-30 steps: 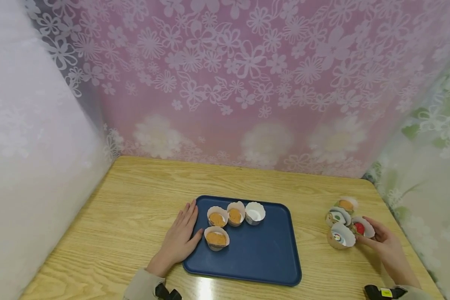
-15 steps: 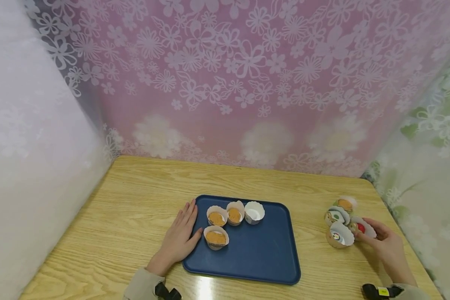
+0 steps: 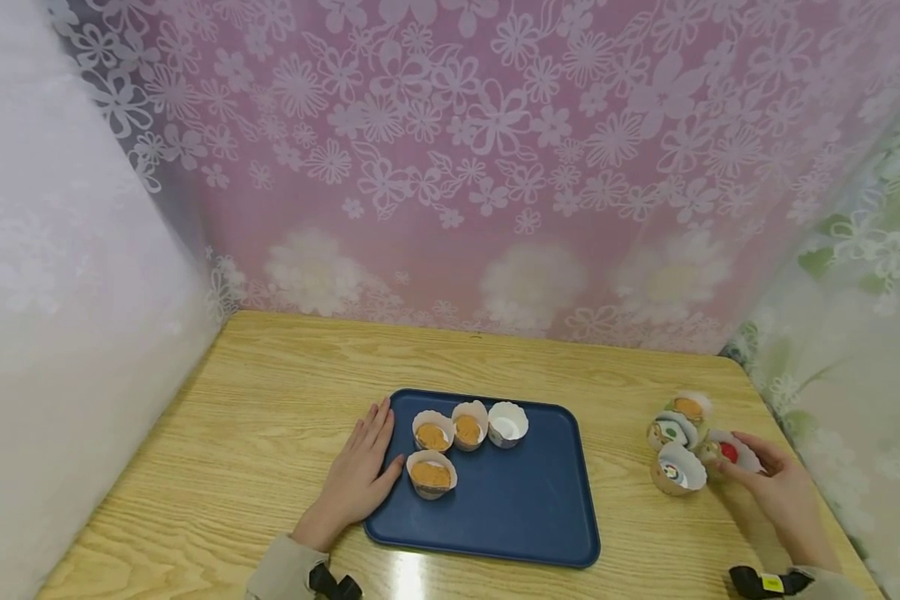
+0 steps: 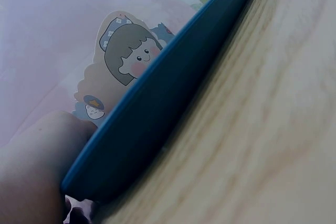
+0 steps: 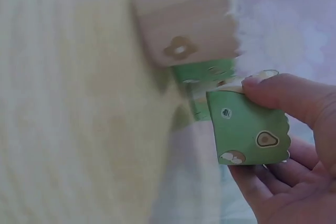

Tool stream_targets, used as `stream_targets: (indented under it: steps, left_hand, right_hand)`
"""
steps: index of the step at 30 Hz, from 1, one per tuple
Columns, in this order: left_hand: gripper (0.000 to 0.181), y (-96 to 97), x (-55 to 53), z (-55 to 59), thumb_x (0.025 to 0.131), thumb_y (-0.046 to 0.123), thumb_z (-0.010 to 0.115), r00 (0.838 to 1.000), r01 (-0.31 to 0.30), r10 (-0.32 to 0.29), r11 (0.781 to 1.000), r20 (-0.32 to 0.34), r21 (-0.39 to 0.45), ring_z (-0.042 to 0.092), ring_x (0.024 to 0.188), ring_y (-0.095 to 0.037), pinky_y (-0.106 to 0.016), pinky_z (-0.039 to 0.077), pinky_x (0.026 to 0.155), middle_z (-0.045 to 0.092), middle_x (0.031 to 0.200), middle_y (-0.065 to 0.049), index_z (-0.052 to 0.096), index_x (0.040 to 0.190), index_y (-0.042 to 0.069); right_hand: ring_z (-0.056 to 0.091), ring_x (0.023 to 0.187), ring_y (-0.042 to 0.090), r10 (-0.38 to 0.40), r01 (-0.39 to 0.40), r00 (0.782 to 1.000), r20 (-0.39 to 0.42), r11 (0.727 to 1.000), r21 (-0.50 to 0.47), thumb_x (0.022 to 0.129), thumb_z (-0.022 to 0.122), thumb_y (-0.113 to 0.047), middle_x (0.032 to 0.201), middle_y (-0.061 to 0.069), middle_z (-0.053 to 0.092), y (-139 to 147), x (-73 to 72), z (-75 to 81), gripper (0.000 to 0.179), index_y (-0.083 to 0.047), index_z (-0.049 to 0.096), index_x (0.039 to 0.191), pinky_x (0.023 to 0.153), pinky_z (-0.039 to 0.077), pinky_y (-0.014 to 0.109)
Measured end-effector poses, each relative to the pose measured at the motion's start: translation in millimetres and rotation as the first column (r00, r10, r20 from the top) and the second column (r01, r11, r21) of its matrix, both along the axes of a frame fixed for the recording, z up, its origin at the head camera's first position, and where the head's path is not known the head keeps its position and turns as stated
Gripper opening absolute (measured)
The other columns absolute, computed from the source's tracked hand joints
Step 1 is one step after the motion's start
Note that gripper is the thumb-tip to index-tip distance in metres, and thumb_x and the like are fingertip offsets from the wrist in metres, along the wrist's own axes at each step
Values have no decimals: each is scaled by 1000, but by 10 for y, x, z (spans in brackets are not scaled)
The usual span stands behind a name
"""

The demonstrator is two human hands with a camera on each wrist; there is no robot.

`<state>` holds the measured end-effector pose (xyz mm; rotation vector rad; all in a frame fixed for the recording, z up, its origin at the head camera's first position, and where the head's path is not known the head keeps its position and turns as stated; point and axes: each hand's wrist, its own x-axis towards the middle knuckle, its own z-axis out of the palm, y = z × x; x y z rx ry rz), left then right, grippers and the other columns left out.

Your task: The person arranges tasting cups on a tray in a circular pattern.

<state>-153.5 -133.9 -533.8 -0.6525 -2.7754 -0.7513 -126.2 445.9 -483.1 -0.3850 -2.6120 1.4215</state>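
Observation:
My right hand [image 3: 787, 492] grips a green paper baking cup [image 5: 239, 135] with an avocado print, thumb on one side and fingers on the other. It is tilted and a red thing [image 3: 729, 452] shows inside. Just left of it stands a brown paper cup [image 3: 677, 482] with a white inside. My left hand [image 3: 363, 475] lies with fingers straight along the left edge of a blue tray [image 3: 510, 521], thumb at its rim. On the tray, near that hand, a patterned paper cup [image 4: 126, 56] holds an orange piece [image 3: 430, 475].
Two more cups with orange pieces [image 3: 430, 437] and an empty white cup [image 3: 507, 427] stand in a row at the tray's back. Behind the brown cup are another white-lined cup [image 3: 671, 433] and a cup with an orange piece [image 3: 688, 408]. Patterned curtains [image 3: 457, 208] surround the table.
My right hand has shifted slightly right with the green cup, and the cup has tilted more, away from the brown cup. My left hand and the tray's cups have stayed put.

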Motion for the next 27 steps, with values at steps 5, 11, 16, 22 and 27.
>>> stream_targets:
  steps: [5, 11, 16, 22, 27]
  left_hand:
    - [68, 0, 6, 12, 101, 28, 54, 1000, -1, 1, 1000, 7, 4, 14, 150, -35, -50, 17, 120, 14, 164, -17, 26, 153, -8]
    - [69, 4, 1, 14, 101, 28, 54, 1000, -2, 2, 1000, 9, 6, 14, 150, -35, -50, 17, 120, 15, 164, -17, 26, 153, -8]
    - [69, 3, -4, 9, 101, 28, 54, 1000, -2, 2, 1000, 2, 3, 14, 150, -35, -50, 17, 120, 15, 164, -17, 26, 153, -8]
    - [69, 3, -7, -3, 101, 28, 54, 1000, -2, 2, 1000, 3, -2, 14, 150, -35, -49, 17, 120, 15, 164, -17, 26, 153, -7]
    - [69, 2, -8, -2, 101, 29, 53, 1000, 0, 0, 1000, 0, 3, 14, 150, -35, -50, 17, 120, 15, 164, -17, 26, 153, -7]
  right_hand:
    - [41, 94, -20, -36, 39, 999, -25, 992, 117, 86, 79, -31, 109, -37, 45, -50, 4, 189, 60, -16, 58, 141, 66, 44, 5]
    - [47, 86, -16, -11, 19, 999, -38, 977, 213, 87, 78, -34, 132, -18, 50, -192, 37, 485, 66, -12, 55, 144, 62, 48, 12]
    - [55, 83, -14, 28, -19, 998, -51, 984, 177, 86, 79, -34, 119, -31, 49, -396, 70, 703, 63, -18, 56, 143, 61, 51, 14]
    - [58, 84, -14, 107, -96, 992, -61, 981, 171, 86, 80, -28, 109, -32, 51, -704, 110, 900, 63, -5, 57, 139, 62, 54, 16]
    - [54, 96, -16, 191, -177, 979, -74, 970, 166, 87, 79, -26, 122, -26, 47, -948, 119, 986, 61, -9, 56, 141, 68, 51, 13]
